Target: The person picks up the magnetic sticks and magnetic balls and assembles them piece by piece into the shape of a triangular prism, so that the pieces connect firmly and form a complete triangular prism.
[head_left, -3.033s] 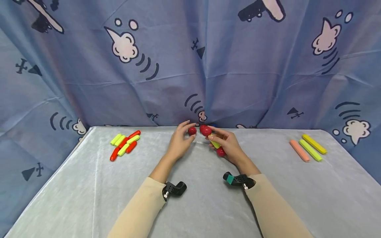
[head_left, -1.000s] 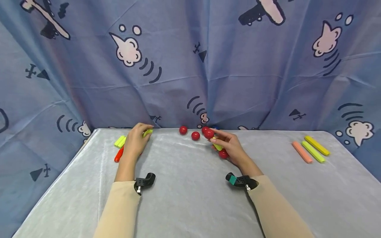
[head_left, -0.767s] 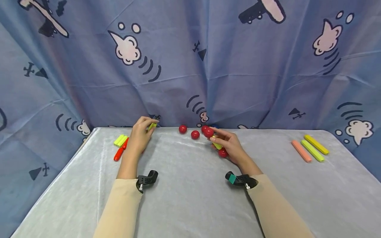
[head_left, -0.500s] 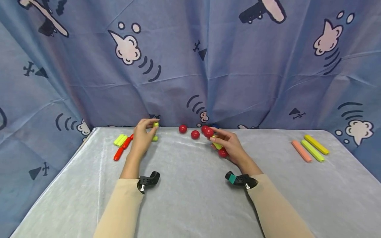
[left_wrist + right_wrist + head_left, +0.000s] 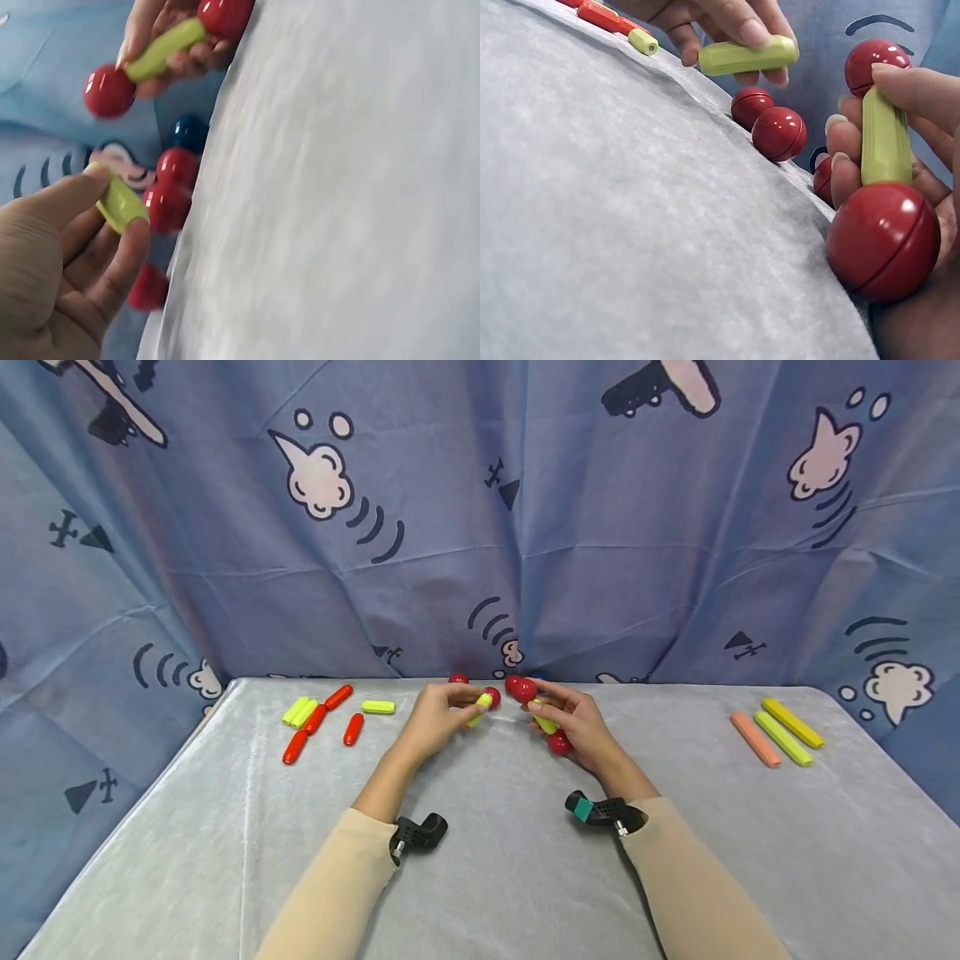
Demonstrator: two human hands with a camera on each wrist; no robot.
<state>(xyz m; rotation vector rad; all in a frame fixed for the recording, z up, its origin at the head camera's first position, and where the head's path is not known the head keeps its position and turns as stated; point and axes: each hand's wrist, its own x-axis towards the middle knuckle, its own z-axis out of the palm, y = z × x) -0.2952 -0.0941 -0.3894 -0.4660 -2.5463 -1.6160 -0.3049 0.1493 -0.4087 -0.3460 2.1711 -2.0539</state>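
1. Yellow-green rod: step looks like a join; I'd square its end to a ball, push straight.
2. Rod sits left of the ball-ended piece, apart, pinched at the left hand's fingertips, clear of the palm.
3. Right hand grips the ball-ended piece mid-length; keep that steady.

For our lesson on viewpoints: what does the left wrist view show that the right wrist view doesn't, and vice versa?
Left wrist only: a blue ball.
Right wrist only: red and lime sticks on the cloth.
Both: the left grip holding a lime stick, the right grip holding another lime stick with a red ball at each end, and further red balls.
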